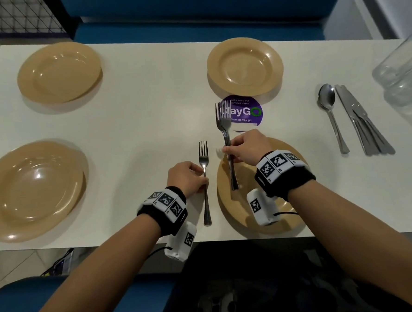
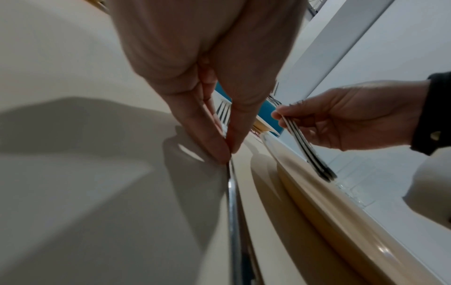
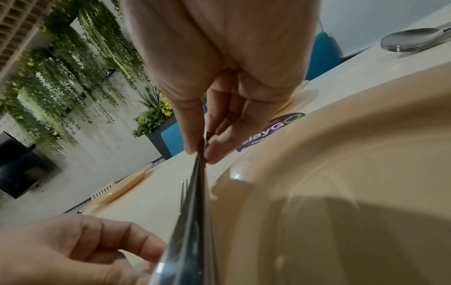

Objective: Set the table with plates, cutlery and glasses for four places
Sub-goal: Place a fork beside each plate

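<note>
Four tan plates sit on the white table (image 1: 137, 116): far left (image 1: 59, 72), far right (image 1: 245, 66), near left (image 1: 34, 190) and near right (image 1: 237, 209). A single fork (image 1: 203, 156) lies on the table just left of the near right plate, tines pointing away. My left hand (image 1: 204, 178) pinches its handle (image 2: 233, 212) between thumb and fingers. My right hand (image 1: 229, 152) grips a bundle of forks (image 1: 223, 121) by the handles, held above the near right plate's left rim (image 2: 329, 212). In the right wrist view the bundle (image 3: 192, 221) runs down from the pinching fingers (image 3: 212, 154).
Stacked spoons (image 1: 328, 102) and a pile of knives (image 1: 359, 120) lie at the table's right. Clear glassware (image 1: 402, 71) stands at the far right edge. A purple round sticker (image 1: 248, 112) is on the tabletop between the two right plates. Blue bench seating lies beyond the table.
</note>
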Demonstrator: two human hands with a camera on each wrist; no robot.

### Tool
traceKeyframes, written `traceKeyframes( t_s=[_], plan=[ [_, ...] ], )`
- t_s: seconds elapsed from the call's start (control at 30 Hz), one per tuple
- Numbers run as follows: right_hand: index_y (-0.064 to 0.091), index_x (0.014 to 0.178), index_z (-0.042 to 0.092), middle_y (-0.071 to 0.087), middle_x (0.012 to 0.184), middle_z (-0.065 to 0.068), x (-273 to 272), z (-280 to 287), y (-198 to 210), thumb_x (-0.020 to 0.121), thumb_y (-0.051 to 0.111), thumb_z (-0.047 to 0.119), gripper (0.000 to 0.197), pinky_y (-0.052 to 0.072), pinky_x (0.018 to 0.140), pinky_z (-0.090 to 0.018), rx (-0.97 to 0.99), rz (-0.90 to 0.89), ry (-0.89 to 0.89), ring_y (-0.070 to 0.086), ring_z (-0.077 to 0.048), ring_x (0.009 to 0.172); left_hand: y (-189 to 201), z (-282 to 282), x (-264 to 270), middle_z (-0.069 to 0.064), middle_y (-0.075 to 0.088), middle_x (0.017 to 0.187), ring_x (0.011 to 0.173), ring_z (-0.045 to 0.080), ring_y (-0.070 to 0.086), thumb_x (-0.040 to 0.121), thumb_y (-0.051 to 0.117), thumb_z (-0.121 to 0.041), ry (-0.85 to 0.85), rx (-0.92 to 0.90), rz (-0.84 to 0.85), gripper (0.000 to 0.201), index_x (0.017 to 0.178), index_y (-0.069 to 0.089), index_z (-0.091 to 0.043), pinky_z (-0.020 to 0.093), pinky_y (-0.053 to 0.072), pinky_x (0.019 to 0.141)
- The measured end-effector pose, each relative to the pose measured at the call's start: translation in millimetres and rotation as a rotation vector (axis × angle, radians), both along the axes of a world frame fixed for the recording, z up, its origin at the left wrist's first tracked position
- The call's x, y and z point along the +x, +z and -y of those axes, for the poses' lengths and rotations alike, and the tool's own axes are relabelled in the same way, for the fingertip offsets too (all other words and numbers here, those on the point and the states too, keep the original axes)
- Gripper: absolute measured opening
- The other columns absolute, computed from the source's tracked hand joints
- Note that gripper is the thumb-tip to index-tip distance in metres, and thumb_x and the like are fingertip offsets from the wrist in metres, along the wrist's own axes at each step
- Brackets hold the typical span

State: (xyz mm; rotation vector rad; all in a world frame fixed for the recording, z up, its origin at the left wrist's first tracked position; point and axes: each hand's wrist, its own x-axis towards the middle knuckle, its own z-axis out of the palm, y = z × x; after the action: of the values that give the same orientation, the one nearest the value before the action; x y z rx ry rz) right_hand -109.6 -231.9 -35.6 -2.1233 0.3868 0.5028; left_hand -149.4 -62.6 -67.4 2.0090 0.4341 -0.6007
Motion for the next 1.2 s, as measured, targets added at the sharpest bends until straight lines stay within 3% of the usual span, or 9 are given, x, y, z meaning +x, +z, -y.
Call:
traceKeyframes(
  t_s=[0.13,0.23,0.37,0.47,0.57,0.73,1.2],
  plan=[
    [0.073,0.092,0.007,0.074,0.086,-0.009,-4,-1,2,0.083,0.07,0.022,0.018,0.059,0.079,-0.03,-0.007,0.016,0.01,0.072,-0.019,0.077,0,0,-9,0.001,0.063,0.07,0.057,0.01,0.064,0.075,0.076,-0.004,-0.011,-0.014,0.0,0.021,0.09,0.064,-0.009,0.014,0.054,0.049],
    [0.073,0.094,0.005,0.072,0.084,-0.008,-7,-2,4,0.084,0.07,0.02,0.019,0.058,0.074,-0.024,0.019,0.014,0.002,0.07,-0.017,0.072,-1,1,-15,0.0,0.063,0.069,0.057,0.008,0.064,0.075,0.076,-0.004,-0.019,-0.02,0.004,0.02,0.09,0.063,-0.009,0.013,0.053,0.048],
    [0.073,0.095,0.004,0.073,0.085,-0.009,-8,-3,5,0.083,0.07,0.02,0.02,0.058,0.075,-0.025,0.021,0.02,0.007,0.07,-0.017,0.073,-2,4,-17,0.001,0.065,0.07,0.059,0.011,0.065,0.075,0.076,-0.004,-0.021,-0.027,0.002,0.02,0.09,0.063,-0.01,0.02,0.058,0.057],
    [0.074,0.093,0.006,0.074,0.087,-0.01,-9,-1,4,0.083,0.071,0.021,0.019,0.059,0.081,-0.031,0.01,0.02,0.012,0.072,-0.019,0.078,-2,5,-18,0.0,0.064,0.07,0.058,0.008,0.064,0.076,0.076,-0.006,-0.023,-0.008,0.012,0.02,0.091,0.063,-0.01,0.015,0.055,0.053],
    [0.074,0.094,0.007,0.074,0.086,-0.009,-11,1,4,0.083,0.07,0.023,0.02,0.058,0.083,-0.034,-0.005,0.034,0.017,0.072,-0.019,0.079,-1,5,-17,0.002,0.066,0.073,0.058,0.009,0.066,0.077,0.075,-0.01,-0.019,0.011,0.018,0.019,0.091,0.063,-0.013,0.019,0.057,0.057],
    [0.075,0.093,0.011,0.074,0.085,-0.006,-12,2,8,0.084,0.068,0.028,0.02,0.058,0.083,-0.034,-0.079,0.079,0.045,0.072,-0.017,0.078,-1,7,-16,0.004,0.068,0.072,0.061,0.017,0.069,0.074,0.077,-0.008,-0.025,0.033,0.015,0.022,0.092,0.065,-0.011,0.031,0.06,0.068],
    [0.073,0.098,0.01,0.073,0.089,-0.006,-17,1,12,0.085,0.068,0.026,0.022,0.058,0.081,-0.029,-0.056,0.066,0.056,0.071,-0.016,0.079,-1,9,-17,0.008,0.069,0.084,0.068,0.02,0.071,0.076,0.076,-0.008,-0.041,0.041,0.017,0.021,0.092,0.065,-0.013,0.033,0.061,0.07]
  ],
)
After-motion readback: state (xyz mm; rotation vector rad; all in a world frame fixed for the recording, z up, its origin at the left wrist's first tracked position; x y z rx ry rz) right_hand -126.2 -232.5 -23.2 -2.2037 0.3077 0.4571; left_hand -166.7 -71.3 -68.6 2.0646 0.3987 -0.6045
